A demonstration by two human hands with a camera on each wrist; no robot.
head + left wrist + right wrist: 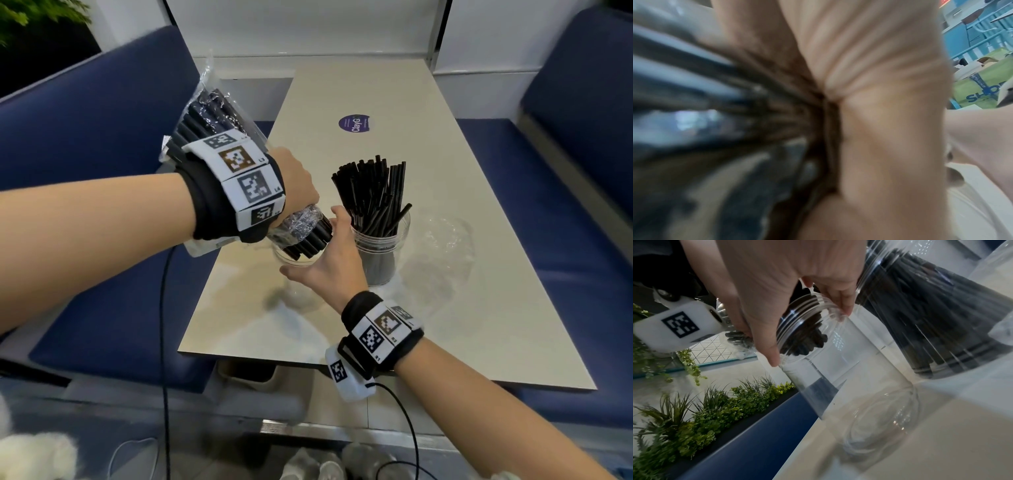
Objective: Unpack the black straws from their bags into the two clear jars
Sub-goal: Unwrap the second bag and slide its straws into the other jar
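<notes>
My left hand [294, 181] grips a clear bag of black straws [209, 116], tilted with its open end downward. The straw ends [308, 240] poke out of the bag into the mouth of an empty clear jar [294, 287]. My right hand [329, 260] holds that jar by its rim, thumb on one side and fingers on the other. In the right wrist view the straw ends [803, 337] sit just inside the threaded mouth of the jar [859, 386]. Beside it stands the second jar [380, 253], full of upright straws. The left wrist view is blurred: palm [879, 113] against bagged straws [694, 97].
A crumpled empty plastic bag [445, 236] lies on the beige table [376, 96], right of the full jar. A round purple sticker [355, 123] marks the table farther back. Blue bench seats [102, 120] flank the table on both sides.
</notes>
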